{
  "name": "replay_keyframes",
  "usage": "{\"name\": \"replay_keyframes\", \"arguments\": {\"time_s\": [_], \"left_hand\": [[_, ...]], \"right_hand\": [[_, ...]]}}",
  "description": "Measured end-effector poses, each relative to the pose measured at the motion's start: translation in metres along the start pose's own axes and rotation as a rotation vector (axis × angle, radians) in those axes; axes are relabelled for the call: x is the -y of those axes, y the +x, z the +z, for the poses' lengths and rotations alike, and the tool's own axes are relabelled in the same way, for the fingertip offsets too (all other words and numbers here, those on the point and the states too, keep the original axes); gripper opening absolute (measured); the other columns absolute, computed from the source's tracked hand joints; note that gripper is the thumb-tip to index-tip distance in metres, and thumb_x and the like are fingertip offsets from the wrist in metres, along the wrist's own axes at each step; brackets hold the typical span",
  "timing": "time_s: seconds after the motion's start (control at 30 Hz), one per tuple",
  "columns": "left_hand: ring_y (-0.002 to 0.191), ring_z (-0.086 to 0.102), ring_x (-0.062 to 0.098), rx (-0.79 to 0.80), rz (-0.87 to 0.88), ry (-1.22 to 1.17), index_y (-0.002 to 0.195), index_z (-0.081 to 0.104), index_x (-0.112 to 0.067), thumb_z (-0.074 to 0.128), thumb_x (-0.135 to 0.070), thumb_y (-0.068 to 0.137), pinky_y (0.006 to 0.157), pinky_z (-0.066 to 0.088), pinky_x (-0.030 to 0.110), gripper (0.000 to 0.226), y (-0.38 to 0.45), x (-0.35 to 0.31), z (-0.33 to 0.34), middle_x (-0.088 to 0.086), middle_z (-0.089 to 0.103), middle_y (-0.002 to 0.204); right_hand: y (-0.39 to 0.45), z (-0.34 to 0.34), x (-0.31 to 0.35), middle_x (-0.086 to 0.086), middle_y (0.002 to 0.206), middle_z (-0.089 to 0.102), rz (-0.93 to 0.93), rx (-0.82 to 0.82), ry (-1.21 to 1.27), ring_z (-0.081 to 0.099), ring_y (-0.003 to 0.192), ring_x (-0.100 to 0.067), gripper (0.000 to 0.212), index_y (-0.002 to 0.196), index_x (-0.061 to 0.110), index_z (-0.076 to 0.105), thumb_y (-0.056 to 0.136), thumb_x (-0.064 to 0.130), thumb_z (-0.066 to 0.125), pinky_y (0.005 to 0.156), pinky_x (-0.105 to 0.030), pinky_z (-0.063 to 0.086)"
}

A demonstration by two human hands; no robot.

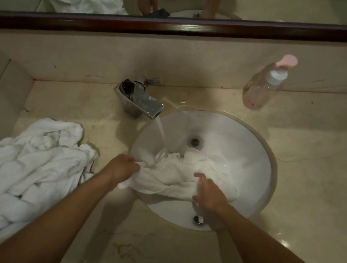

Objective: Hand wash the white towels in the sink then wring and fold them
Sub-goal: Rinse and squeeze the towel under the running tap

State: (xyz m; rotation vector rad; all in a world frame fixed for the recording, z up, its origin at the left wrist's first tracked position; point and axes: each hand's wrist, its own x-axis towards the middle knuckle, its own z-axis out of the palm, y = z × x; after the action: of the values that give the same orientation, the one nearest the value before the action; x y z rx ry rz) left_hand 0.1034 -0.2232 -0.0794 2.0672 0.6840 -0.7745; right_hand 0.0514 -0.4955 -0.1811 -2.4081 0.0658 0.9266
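Two bare forearms come up from the frame's 6 o'clock edge, one from about 7 o'clock and one from about 5. No sleeve covers either as far as the frame shows. The person's bare left hand point(120, 169) and bare right hand point(210, 195) carry no visible ring, watch or glove.

One white towel point(177, 174) lies in the one sink point(252, 143), under one faucet point(139, 101). One heap of white towels point(28, 159) sits at nine o'clock, its number uncountable. One pump bottle point(266, 85) stands at two o'clock.
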Motion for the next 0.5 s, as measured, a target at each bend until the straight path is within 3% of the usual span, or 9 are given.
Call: {"name": "replay_keyframes", "arguments": {"time_s": [0.07, 0.17, 0.23, 0.3, 0.37, 0.43, 0.5], "left_hand": [[0.076, 0.052, 0.026, -0.046, -0.105, -0.107, 0.097, 0.063, 0.0, 0.058, -0.009, 0.092, 0.059, 0.037, 0.028, 0.012, 0.001, -0.01, 0.0, 0.012, 0.056, 0.081], [0.069, 0.05, 0.025, -0.1, -0.224, -0.308, 0.107, 0.061, 0.001, 0.057, -0.011, 0.092, 0.056, 0.035, 0.026, 0.019, 0.012, -0.007, 0.0, 0.014, 0.055, 0.085], [0.074, 0.05, 0.026, -0.081, -0.208, -0.391, 0.108, 0.062, 0.001, 0.058, -0.009, 0.09, 0.057, 0.037, 0.026, 0.021, 0.013, -0.006, 0.003, 0.017, 0.057, 0.094], [0.066, 0.047, 0.023, -0.07, -0.227, -0.498, 0.103, 0.061, -0.002, 0.059, -0.009, 0.09, 0.05, 0.033, 0.019, 0.014, 0.007, -0.004, 0.009, 0.013, 0.053, 0.084], [0.053, 0.051, 0.02, -0.038, -0.247, -0.661, 0.099, 0.061, -0.002, 0.06, -0.008, 0.089, 0.044, 0.036, 0.019, 0.012, 0.004, -0.005, 0.01, 0.009, 0.055, 0.072], [0.044, 0.059, 0.017, 0.028, -0.253, -0.86, 0.106, 0.063, 0.003, 0.058, -0.009, 0.087, 0.039, 0.044, 0.018, 0.023, 0.006, -0.009, 0.012, 0.008, 0.062, 0.07], [0.037, 0.058, 0.011, 0.015, -0.223, -0.871, 0.094, 0.059, -0.001, 0.05, -0.008, 0.093, 0.036, 0.045, 0.017, 0.012, 0.005, -0.017, 0.019, 0.004, 0.063, 0.057]], "right_hand": [[0.005, 0.01, -0.005, -0.003, 0.114, 0.059, 0.123, -0.121, -0.035, 0.061, 0.104, -0.024, 0.066, 0.144, 0.027, 0.027, 0.092, 0.026, 0.067, 0.087, -0.034, 0.051], [0.002, 0.001, -0.015, -0.007, 0.12, 0.063, 0.245, -0.073, -0.263, 0.063, 0.111, -0.025, 0.049, 0.133, 0.017, 0.039, 0.096, 0.041, 0.06, 0.085, -0.034, 0.048], [-0.009, -0.006, -0.021, -0.005, 0.117, 0.061, 0.123, -0.02, -0.373, 0.06, 0.108, -0.024, 0.028, 0.118, 0.02, 0.052, 0.1, 0.041, 0.05, 0.086, -0.032, 0.046], [-0.017, -0.01, -0.028, -0.002, 0.112, 0.05, -0.066, -0.065, -0.369, 0.054, 0.101, -0.02, 0.02, 0.111, 0.02, 0.053, 0.101, 0.036, 0.047, 0.083, -0.03, 0.044], [-0.023, -0.018, -0.026, 0.006, 0.108, 0.043, -0.13, -0.207, -0.073, 0.05, 0.092, -0.017, 0.014, 0.103, 0.018, 0.053, 0.098, 0.03, 0.057, 0.079, -0.026, 0.043], [-0.029, -0.035, -0.009, 0.007, 0.099, 0.048, 0.003, -0.341, 0.51, 0.052, 0.081, -0.016, 0.013, 0.091, 0.017, 0.05, 0.095, 0.019, 0.062, 0.072, -0.027, 0.045], [-0.032, -0.058, 0.011, 0.0, 0.08, 0.053, 0.092, -0.413, 0.995, 0.046, 0.071, -0.019, 0.017, 0.082, 0.015, 0.046, 0.09, 0.005, 0.057, 0.062, -0.031, 0.04]]}}
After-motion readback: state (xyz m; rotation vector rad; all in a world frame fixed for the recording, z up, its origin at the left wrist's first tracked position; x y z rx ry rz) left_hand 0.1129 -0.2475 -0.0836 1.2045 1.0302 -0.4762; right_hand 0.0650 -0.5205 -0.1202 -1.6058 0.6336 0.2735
